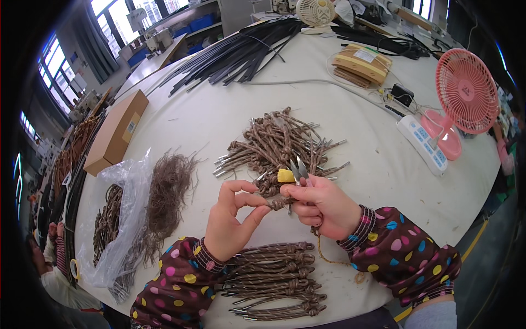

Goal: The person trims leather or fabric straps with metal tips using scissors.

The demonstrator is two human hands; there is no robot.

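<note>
My left hand [233, 222] pinches a knotted brown cord [280, 203] between thumb and forefinger. Thread snips [301, 171] with a yellow-wrapped part are held in my right hand [327, 207], blades pointing up and away. The right fingers also close around the same cord, and a thin tail of it hangs toward the table. Just beyond both hands lies a tangled pile of brown knotted cords [271, 137] with metal tips. Nearer to me, between my forearms, similar cords [276, 274] are laid side by side in a row.
On the left are loose brown threads [170, 192], a clear plastic bag [129, 219] with cords and a cardboard box [116, 131]. Black strips [235, 52] lie at the back. A pink fan [467, 90] and power strip [422, 143] stand right. Another person [66, 285] is at far left.
</note>
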